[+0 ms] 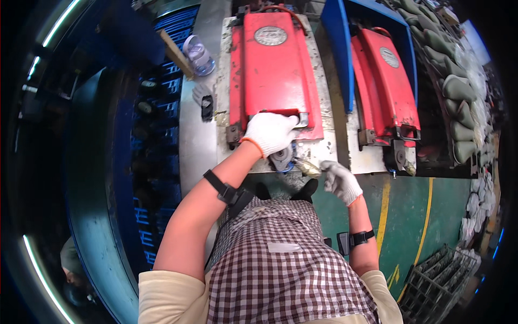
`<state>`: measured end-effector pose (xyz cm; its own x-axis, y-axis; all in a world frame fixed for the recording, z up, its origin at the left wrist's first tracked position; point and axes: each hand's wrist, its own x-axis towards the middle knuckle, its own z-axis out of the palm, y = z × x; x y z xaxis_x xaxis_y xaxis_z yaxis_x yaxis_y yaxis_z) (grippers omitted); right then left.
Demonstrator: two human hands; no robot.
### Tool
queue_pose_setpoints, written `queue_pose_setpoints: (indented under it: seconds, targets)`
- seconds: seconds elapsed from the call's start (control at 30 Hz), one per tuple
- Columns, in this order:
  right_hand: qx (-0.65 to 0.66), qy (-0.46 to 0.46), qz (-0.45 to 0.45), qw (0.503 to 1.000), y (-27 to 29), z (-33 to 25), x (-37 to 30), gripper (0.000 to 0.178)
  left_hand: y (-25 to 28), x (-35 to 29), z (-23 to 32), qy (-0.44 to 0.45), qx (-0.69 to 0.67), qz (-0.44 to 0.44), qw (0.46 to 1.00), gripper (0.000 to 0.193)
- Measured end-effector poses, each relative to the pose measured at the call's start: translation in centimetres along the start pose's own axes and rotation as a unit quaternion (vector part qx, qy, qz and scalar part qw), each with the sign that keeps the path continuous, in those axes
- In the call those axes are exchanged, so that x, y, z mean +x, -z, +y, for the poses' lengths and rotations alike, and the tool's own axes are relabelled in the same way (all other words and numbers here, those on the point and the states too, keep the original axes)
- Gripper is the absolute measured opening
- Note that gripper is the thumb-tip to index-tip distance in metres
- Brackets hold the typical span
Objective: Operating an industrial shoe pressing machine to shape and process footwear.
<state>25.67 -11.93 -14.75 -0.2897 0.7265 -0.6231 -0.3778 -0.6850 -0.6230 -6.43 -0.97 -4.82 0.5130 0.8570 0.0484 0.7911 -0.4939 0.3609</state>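
My left hand [270, 133], in a white knit glove with an orange cuff, is closed round the metal handle [302, 120] at the near edge of a red machine cover [278, 70]. Below it, a round grey metal fitting [281, 160] sits at the front of the bench. A lever grip wrapped in yellowish tape [308, 168] sticks out to the right of that fitting. My right hand [342, 182], gloved too, is beside the grip's end with fingers loosely bent and apart. Whether its fingertips touch the grip I cannot tell.
A second red machine [386, 81] stands to the right inside a blue guard [341, 54]. Left of the first are a clear plastic jug [199, 56] and a grey glove [200, 93]. Grey-green shoe-shaped pieces [458, 89] fill a rack at far right; a wire crate [436, 283] stands on the floor.
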Motion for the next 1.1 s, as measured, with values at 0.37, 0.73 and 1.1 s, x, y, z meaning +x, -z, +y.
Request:
queue_pose_setpoints:
  seconds: [0.37, 0.73, 1.1]
  targets:
    - [-0.477, 0.413, 0.516, 0.579, 9.9, -13.0, -7.2, 0.02, 0.8, -1.2, 0.7, -0.005, -0.059, 0.255, 0.965, 0.024]
    - [-0.53, 0.151, 0.59, 0.591, 12.5, -14.6, -6.3, 0.045, 0.0, 4.9, 10.8, -0.096, -0.22, 0.279, 0.93, 0.036]
    - [-0.528, 0.209, 0.595, 0.569, 13.4, -13.2, -4.8, 0.04, -5.8, 16.0, 21.4, -0.311, -0.04, 0.136, 0.94, 0.056]
